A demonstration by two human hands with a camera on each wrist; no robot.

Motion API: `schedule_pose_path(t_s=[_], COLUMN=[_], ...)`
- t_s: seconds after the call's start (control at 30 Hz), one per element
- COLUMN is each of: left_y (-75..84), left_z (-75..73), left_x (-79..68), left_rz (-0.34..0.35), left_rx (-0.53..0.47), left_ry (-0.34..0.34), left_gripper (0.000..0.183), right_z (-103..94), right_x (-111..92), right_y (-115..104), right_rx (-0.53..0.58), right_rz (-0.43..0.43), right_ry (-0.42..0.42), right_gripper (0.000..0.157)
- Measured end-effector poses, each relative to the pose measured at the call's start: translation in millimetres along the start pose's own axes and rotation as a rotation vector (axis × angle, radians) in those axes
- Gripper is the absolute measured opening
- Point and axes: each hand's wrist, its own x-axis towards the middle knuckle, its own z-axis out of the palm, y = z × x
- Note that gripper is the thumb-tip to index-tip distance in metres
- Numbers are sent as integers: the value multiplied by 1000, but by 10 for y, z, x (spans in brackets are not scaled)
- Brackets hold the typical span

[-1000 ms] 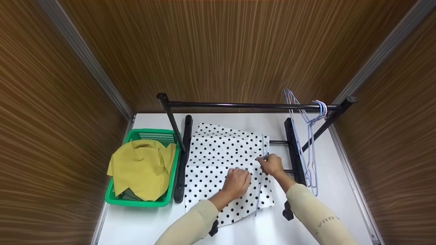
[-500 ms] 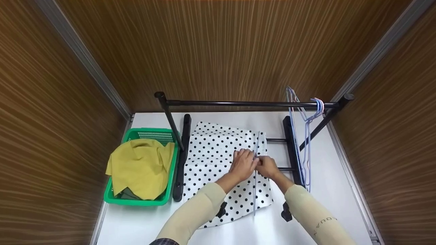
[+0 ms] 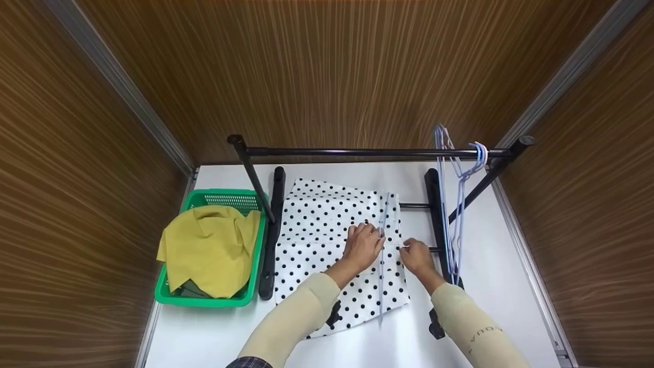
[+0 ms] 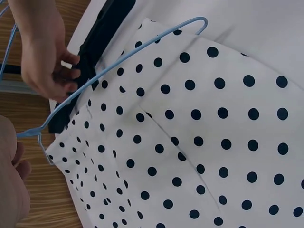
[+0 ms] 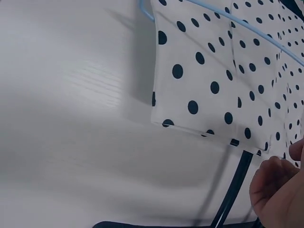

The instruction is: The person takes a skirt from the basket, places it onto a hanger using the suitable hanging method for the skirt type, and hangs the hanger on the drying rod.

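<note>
A white cloth with black polka dots (image 3: 317,220) lies spread on the white table between the rack's feet. Upright over it, seen nearly edge-on in the head view, stands a thin light-blue clothes hanger (image 4: 126,54). My left hand (image 3: 364,248) grips this hanger near its neck; the hook is hidden in the hand. My right hand (image 3: 418,257) is at the cloth's right edge, fingers half curled. In the left wrist view that same right hand (image 4: 45,61) shows a gap between thumb and fingers, with nothing seen in it.
A black clothes rack (image 3: 327,152) spans the table, with several hangers (image 3: 457,214) hooked at its right end. At the left stands a green basket (image 3: 204,302) with a yellow garment (image 3: 209,250) and something dark under it. Brown wood-patterned walls (image 3: 327,76) enclose the table.
My left hand moved up and right from the cloth to the hanger. My right hand let the hanger go and moved right to the cloth's edge. The hanger shifted slightly left.
</note>
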Motion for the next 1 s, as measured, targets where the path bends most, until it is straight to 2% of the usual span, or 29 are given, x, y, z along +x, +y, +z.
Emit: schedule_pose_path(t_s=[0.13, 0.2, 0.27, 0.4, 0.6, 0.73, 0.87, 1.0], left_y=[12, 20, 34, 90, 298, 302, 185, 111], left_z=[31, 62, 102, 172, 237, 264, 303, 365], left_x=[-14, -27, -46, -77, 78, 150, 123, 40], left_rz=[44, 59, 60, 27, -94, -197, -283, -295], left_rx=[77, 124, 156, 172, 95, 82, 32, -85], left_ry=[41, 66, 80, 62, -152, -220, -201, -100], left_gripper=[20, 20, 21, 24, 26, 27, 26, 22], right_z=[80, 131, 187, 249, 148, 178, 260, 272], right_x=[-68, -95, -114, -106, -80, -67, -29, -33], right_y=[76, 85, 84, 68, 97, 9, -129, -199], right_rx=[-63, -49, -12, 55, 14, 48, 101, 118], right_rz=[88, 135, 163, 177, 138, 171, 186, 218], right_ry=[-151, -238, -275, -236, -129, -98, -53, 14], right_gripper=[48, 57, 62, 58, 40, 38, 37, 36])
